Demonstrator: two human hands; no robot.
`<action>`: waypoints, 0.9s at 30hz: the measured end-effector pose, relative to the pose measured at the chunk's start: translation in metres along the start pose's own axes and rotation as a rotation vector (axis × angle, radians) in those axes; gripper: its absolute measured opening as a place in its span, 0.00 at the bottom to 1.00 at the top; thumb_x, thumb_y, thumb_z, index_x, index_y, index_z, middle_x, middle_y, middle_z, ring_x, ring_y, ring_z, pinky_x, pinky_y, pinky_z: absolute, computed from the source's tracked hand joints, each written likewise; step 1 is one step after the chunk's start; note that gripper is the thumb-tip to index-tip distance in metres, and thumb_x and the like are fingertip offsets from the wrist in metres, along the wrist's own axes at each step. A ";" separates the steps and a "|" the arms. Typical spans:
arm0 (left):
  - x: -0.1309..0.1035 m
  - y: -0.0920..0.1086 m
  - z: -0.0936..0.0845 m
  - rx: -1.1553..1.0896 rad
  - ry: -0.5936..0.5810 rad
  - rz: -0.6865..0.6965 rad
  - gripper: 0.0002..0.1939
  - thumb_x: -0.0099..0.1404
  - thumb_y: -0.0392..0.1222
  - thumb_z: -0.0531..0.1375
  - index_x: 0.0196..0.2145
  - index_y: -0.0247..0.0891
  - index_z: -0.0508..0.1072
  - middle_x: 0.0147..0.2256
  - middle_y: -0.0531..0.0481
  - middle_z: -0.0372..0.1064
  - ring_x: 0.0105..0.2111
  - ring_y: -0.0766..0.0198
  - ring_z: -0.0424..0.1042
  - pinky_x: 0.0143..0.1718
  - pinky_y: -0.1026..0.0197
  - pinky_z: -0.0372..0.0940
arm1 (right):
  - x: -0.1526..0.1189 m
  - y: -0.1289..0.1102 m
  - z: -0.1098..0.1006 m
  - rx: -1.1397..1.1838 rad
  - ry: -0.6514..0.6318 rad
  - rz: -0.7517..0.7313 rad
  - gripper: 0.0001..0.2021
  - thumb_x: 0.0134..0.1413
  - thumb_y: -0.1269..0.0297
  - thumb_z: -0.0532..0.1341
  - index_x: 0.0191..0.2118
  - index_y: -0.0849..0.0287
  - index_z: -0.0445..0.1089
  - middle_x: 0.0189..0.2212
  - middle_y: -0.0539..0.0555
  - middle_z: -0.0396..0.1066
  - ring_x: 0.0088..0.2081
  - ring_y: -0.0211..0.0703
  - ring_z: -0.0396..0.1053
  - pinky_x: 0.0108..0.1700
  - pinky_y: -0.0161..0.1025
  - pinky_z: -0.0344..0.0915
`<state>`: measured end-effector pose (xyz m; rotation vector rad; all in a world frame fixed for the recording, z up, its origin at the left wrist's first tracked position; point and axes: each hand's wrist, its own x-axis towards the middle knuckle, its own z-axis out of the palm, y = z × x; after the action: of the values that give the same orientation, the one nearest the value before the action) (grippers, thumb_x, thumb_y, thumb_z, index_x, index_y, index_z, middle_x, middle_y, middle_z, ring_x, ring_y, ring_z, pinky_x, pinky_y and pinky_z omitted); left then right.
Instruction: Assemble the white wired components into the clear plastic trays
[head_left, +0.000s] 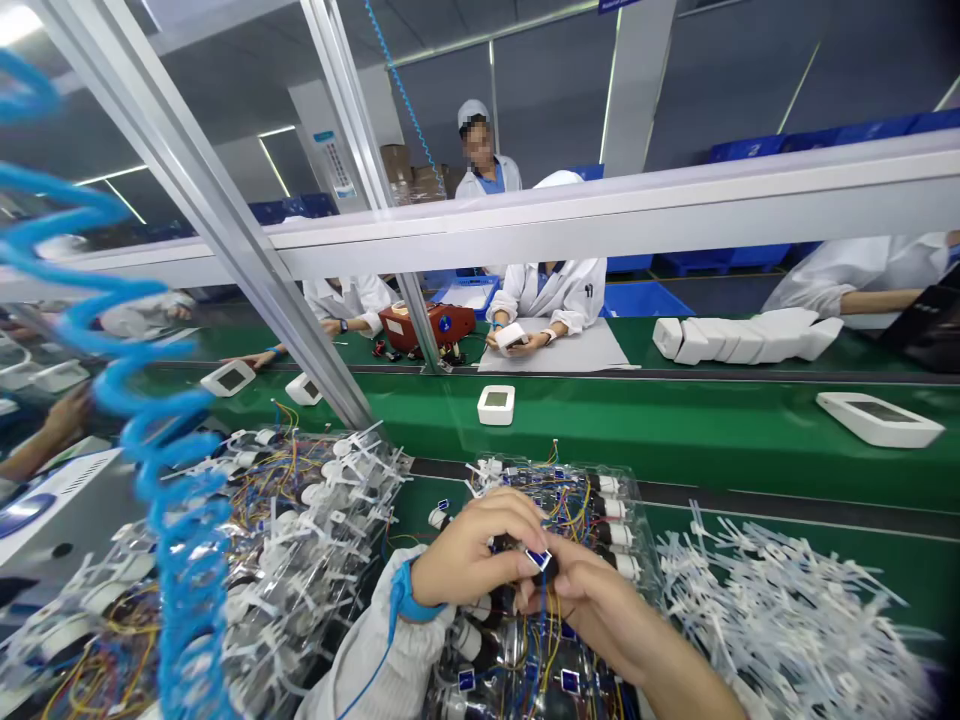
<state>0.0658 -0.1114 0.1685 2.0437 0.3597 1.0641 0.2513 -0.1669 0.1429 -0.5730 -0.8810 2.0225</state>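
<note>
- A green work surface (892,545) ran across a workroom, its far edge bordering a green belt (637,405).
- Near the middle of the surface's near edge, the left hand (480,545), with a blue strap (409,592) at the wrist, pinched a small black part (551,572) bearing a blue-and-white label (538,560).
- The right hand (600,605) gripped the same part from the other side, its thumb and fingers closed in on it.
- Beneath both hands lay a clear plastic tray (639,490) of white-ended black cylinders (616,510) and yellow, red and blue wires (577,520).
- Toward the right end of the surface spread a loose pile of white cable ties (787,600).
- Toward the left end lay a heap of wired parts and white ties (322,520), partly behind a coiled blue hose (150,400).
- On the belt, a white device (496,405) with a grey screen stood beyond the tray; another (877,418) lay to the right.
- Past the belt's far edge, a seated person in a white coat (585,290) held a similar device (512,337), between a red box (405,328) and a row of white casings (742,338).
- Farther back stood a person in a white cap (472,112).
</note>
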 end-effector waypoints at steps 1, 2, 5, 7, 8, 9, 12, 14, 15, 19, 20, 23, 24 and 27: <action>-0.001 -0.001 0.000 0.017 -0.010 -0.030 0.08 0.67 0.41 0.64 0.43 0.39 0.75 0.40 0.43 0.77 0.48 0.56 0.73 0.52 0.51 0.66 | -0.001 0.001 -0.001 0.006 -0.024 0.003 0.17 0.46 0.66 0.64 0.45 0.59 0.77 0.34 0.54 0.74 0.39 0.47 0.70 0.46 0.43 0.64; -0.002 -0.002 0.000 0.032 -0.019 -0.062 0.10 0.67 0.42 0.64 0.45 0.39 0.75 0.42 0.43 0.76 0.48 0.56 0.73 0.52 0.52 0.66 | -0.001 0.003 -0.001 0.010 -0.039 0.005 0.18 0.47 0.64 0.65 0.46 0.59 0.77 0.33 0.54 0.74 0.39 0.47 0.70 0.46 0.43 0.65; -0.005 -0.002 0.001 0.069 -0.052 -0.141 0.16 0.66 0.48 0.65 0.48 0.38 0.74 0.43 0.42 0.75 0.44 0.57 0.74 0.48 0.55 0.67 | -0.001 0.008 -0.002 -0.017 -0.027 0.007 0.19 0.53 0.53 0.69 0.47 0.59 0.75 0.33 0.54 0.74 0.37 0.46 0.72 0.43 0.42 0.67; -0.006 0.000 0.001 0.089 -0.060 -0.176 0.17 0.66 0.51 0.64 0.47 0.37 0.74 0.41 0.42 0.75 0.42 0.58 0.73 0.46 0.57 0.66 | 0.000 0.011 -0.001 -0.077 0.011 -0.004 0.21 0.55 0.47 0.69 0.46 0.59 0.74 0.30 0.52 0.73 0.32 0.43 0.72 0.38 0.39 0.67; -0.005 0.001 0.001 0.094 -0.057 -0.186 0.17 0.65 0.51 0.64 0.47 0.37 0.74 0.40 0.42 0.75 0.42 0.58 0.73 0.45 0.57 0.66 | 0.000 0.012 0.001 -0.099 0.028 -0.007 0.22 0.56 0.45 0.69 0.46 0.59 0.73 0.28 0.51 0.72 0.30 0.41 0.71 0.35 0.37 0.67; -0.005 0.002 0.001 0.096 -0.060 -0.192 0.17 0.65 0.51 0.65 0.47 0.37 0.74 0.40 0.42 0.75 0.41 0.58 0.73 0.45 0.57 0.66 | 0.000 0.012 0.002 -0.107 0.039 -0.008 0.23 0.56 0.44 0.69 0.45 0.59 0.73 0.26 0.50 0.71 0.28 0.40 0.70 0.33 0.36 0.66; -0.004 0.005 0.002 0.104 -0.067 -0.188 0.17 0.63 0.49 0.67 0.46 0.38 0.75 0.40 0.43 0.76 0.42 0.57 0.74 0.46 0.57 0.66 | 0.001 0.012 0.004 -0.102 0.028 0.008 0.24 0.54 0.40 0.68 0.41 0.58 0.71 0.23 0.49 0.69 0.22 0.38 0.67 0.24 0.33 0.65; -0.003 0.007 0.003 0.117 -0.071 -0.188 0.16 0.63 0.48 0.67 0.45 0.38 0.75 0.39 0.43 0.76 0.42 0.57 0.74 0.46 0.57 0.66 | 0.003 0.012 0.003 -0.129 0.013 0.014 0.24 0.53 0.40 0.69 0.39 0.58 0.70 0.22 0.48 0.67 0.19 0.36 0.64 0.20 0.31 0.63; -0.003 0.007 0.003 0.126 -0.071 -0.189 0.15 0.63 0.48 0.67 0.45 0.38 0.76 0.39 0.43 0.76 0.43 0.57 0.74 0.46 0.57 0.66 | 0.004 0.013 0.003 -0.143 0.016 0.017 0.24 0.53 0.40 0.69 0.38 0.58 0.69 0.21 0.47 0.66 0.18 0.35 0.62 0.18 0.30 0.61; -0.005 0.007 0.005 0.171 -0.102 -0.185 0.16 0.62 0.48 0.67 0.45 0.40 0.76 0.40 0.44 0.75 0.42 0.58 0.73 0.46 0.57 0.67 | 0.006 0.015 0.004 -0.206 0.011 0.024 0.26 0.55 0.36 0.64 0.31 0.57 0.65 0.19 0.45 0.62 0.15 0.33 0.58 0.14 0.29 0.58; -0.006 0.007 0.005 0.183 -0.115 -0.182 0.17 0.62 0.48 0.68 0.47 0.41 0.75 0.41 0.44 0.75 0.43 0.57 0.73 0.47 0.57 0.67 | 0.005 0.012 0.006 -0.261 -0.008 0.019 0.27 0.55 0.34 0.62 0.30 0.57 0.64 0.18 0.44 0.60 0.14 0.32 0.57 0.13 0.29 0.57; -0.011 0.007 -0.001 0.201 -0.129 -0.162 0.24 0.63 0.49 0.67 0.55 0.45 0.70 0.50 0.42 0.72 0.51 0.54 0.70 0.54 0.52 0.65 | -0.005 -0.010 0.004 -0.493 -0.005 0.006 0.28 0.55 0.32 0.58 0.31 0.56 0.62 0.18 0.43 0.60 0.14 0.33 0.57 0.14 0.30 0.55; -0.012 0.007 -0.004 0.199 -0.122 -0.159 0.26 0.64 0.50 0.66 0.57 0.46 0.68 0.54 0.41 0.70 0.54 0.52 0.68 0.57 0.50 0.63 | -0.012 -0.022 -0.001 -0.564 0.029 0.006 0.27 0.55 0.32 0.58 0.32 0.56 0.63 0.19 0.44 0.61 0.14 0.33 0.58 0.14 0.30 0.55; -0.018 0.006 -0.017 0.190 -0.075 -0.191 0.24 0.68 0.49 0.62 0.59 0.46 0.65 0.57 0.39 0.65 0.58 0.50 0.65 0.59 0.48 0.63 | -0.041 -0.065 -0.033 -0.710 0.206 -0.009 0.22 0.57 0.40 0.62 0.35 0.57 0.65 0.23 0.47 0.68 0.15 0.33 0.61 0.15 0.30 0.53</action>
<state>0.0407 -0.1166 0.1690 2.1586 0.6249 0.8625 0.3282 -0.1624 0.1738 -1.1337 -1.4672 1.5673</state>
